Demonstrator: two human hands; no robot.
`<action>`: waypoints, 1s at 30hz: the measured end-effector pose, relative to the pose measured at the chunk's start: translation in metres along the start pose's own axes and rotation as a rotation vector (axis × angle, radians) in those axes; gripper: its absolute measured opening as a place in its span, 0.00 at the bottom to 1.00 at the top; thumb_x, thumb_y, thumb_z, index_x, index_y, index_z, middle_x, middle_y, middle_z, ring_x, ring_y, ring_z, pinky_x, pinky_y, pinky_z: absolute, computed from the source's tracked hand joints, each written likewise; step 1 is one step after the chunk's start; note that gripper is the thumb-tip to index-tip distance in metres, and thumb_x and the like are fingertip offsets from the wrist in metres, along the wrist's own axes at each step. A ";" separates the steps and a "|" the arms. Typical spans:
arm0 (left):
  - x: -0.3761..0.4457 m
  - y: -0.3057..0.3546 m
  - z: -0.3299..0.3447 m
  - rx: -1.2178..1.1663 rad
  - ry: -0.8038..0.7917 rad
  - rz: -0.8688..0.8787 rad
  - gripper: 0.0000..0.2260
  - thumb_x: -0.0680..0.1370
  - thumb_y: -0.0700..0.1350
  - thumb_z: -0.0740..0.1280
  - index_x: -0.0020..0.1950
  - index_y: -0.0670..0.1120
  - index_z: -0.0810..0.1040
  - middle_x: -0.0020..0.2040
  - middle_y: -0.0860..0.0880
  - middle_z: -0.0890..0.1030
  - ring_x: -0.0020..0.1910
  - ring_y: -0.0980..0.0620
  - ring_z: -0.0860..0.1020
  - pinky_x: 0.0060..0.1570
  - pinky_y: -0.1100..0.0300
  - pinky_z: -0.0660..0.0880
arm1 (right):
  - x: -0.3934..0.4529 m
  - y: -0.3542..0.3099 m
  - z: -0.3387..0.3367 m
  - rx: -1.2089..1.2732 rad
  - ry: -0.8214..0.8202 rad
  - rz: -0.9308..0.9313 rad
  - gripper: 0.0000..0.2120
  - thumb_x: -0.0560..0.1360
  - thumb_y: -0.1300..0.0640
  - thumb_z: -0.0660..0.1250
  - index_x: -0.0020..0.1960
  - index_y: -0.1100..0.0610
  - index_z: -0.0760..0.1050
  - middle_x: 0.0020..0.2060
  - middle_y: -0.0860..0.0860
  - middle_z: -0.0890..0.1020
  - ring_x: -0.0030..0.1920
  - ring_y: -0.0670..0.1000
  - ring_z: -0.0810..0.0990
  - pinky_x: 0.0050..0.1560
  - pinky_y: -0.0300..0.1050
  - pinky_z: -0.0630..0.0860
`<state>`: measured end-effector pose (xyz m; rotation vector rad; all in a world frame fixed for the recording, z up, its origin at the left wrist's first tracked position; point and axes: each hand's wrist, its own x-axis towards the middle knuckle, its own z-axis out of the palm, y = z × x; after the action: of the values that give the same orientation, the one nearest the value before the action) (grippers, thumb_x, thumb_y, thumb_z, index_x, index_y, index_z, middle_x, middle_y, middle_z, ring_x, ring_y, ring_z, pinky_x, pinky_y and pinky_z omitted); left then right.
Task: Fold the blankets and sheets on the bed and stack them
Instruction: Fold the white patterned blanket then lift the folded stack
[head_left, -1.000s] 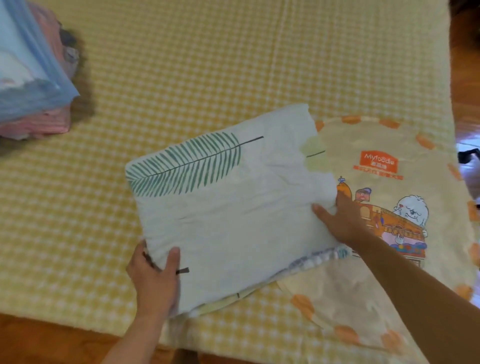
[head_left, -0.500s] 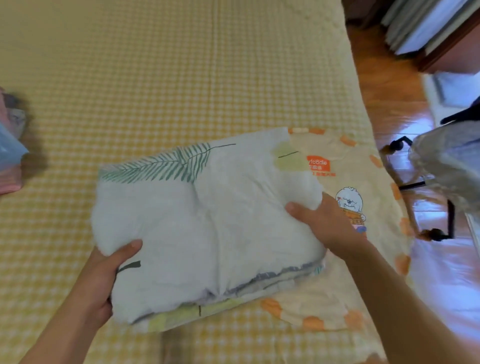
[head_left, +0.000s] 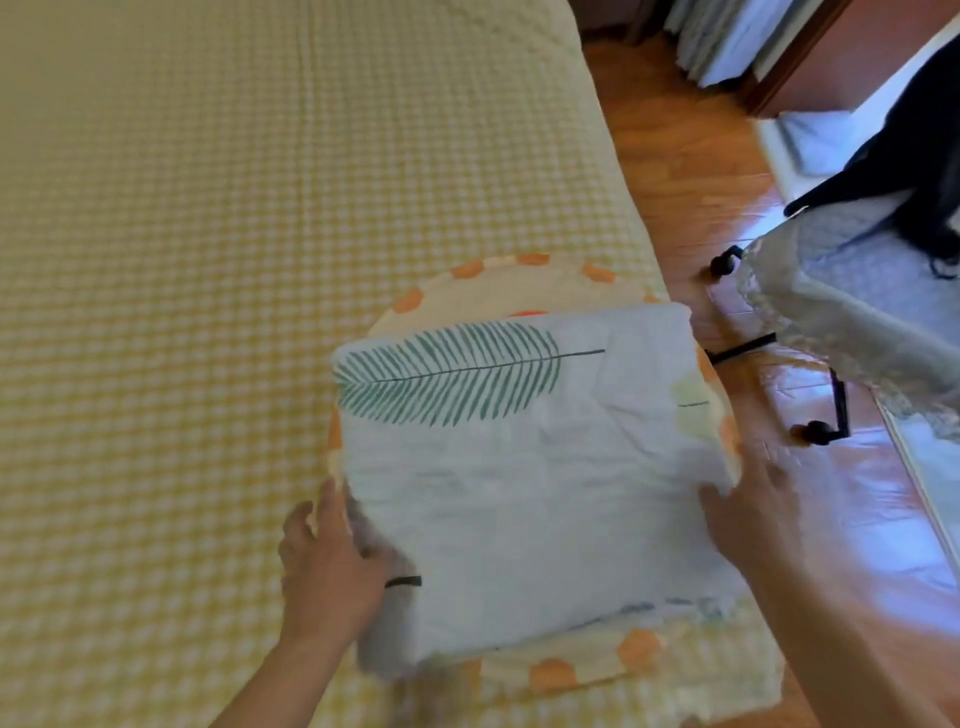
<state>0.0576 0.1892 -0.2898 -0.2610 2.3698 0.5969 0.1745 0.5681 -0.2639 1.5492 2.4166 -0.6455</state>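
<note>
Head view gives me the bed (head_left: 208, 260) under a yellow-and-white checked cover, filling the frame to the left of the folded white sheet (head_left: 519, 493), which is my landmark. That sheet, printed with a green fern leaf, lies on top of a folded cream blanket with orange patches (head_left: 597, 670) whose edge shows beyond, left of and nearer than the sheet, close to the bed's right edge.

My left hand (head_left: 327, 566) is at the sheet's near-left corner, thumb on top and fingers curled against the side of the fold; it seems to grip the edge. My right hand (head_left: 753, 514) is at the sheet's right edge, blurred, fingers roughly straight and spread, touching the cloth; whether it pinches anything I cannot tell.

Right of the sheet, past the bed's edge, I see a glossy wooden floor (head_left: 701, 171). A chair base with black castors (head_left: 815, 431) stands there, with a pale lacy cloth (head_left: 857, 332) draped above it. Farther beyond the sheet, at the room's far right, there is a reddish-brown wooden piece of furniture (head_left: 841, 52).
</note>
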 end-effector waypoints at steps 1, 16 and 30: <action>-0.003 0.017 -0.001 0.108 0.185 0.188 0.41 0.74 0.50 0.74 0.82 0.51 0.57 0.78 0.38 0.59 0.75 0.36 0.59 0.72 0.40 0.65 | 0.003 -0.012 0.003 -0.034 0.115 -0.151 0.32 0.76 0.58 0.70 0.77 0.56 0.63 0.72 0.63 0.66 0.71 0.64 0.64 0.71 0.59 0.61; 0.129 0.081 0.044 0.446 0.222 0.168 0.33 0.79 0.71 0.37 0.81 0.60 0.34 0.82 0.47 0.34 0.81 0.40 0.36 0.77 0.36 0.38 | 0.157 -0.076 0.079 -0.404 0.044 -0.523 0.31 0.81 0.36 0.38 0.81 0.45 0.44 0.81 0.50 0.48 0.81 0.56 0.45 0.79 0.61 0.43; -0.001 -0.007 0.118 0.648 0.158 0.517 0.31 0.82 0.64 0.53 0.83 0.56 0.52 0.84 0.43 0.45 0.82 0.39 0.42 0.77 0.33 0.48 | 0.008 0.050 0.098 -0.521 -0.033 -0.740 0.31 0.82 0.40 0.49 0.82 0.52 0.53 0.81 0.53 0.51 0.81 0.55 0.47 0.80 0.57 0.48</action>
<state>0.1272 0.2399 -0.3708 0.6239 2.6449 -0.0019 0.2100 0.5469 -0.3666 0.4309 2.7932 -0.0987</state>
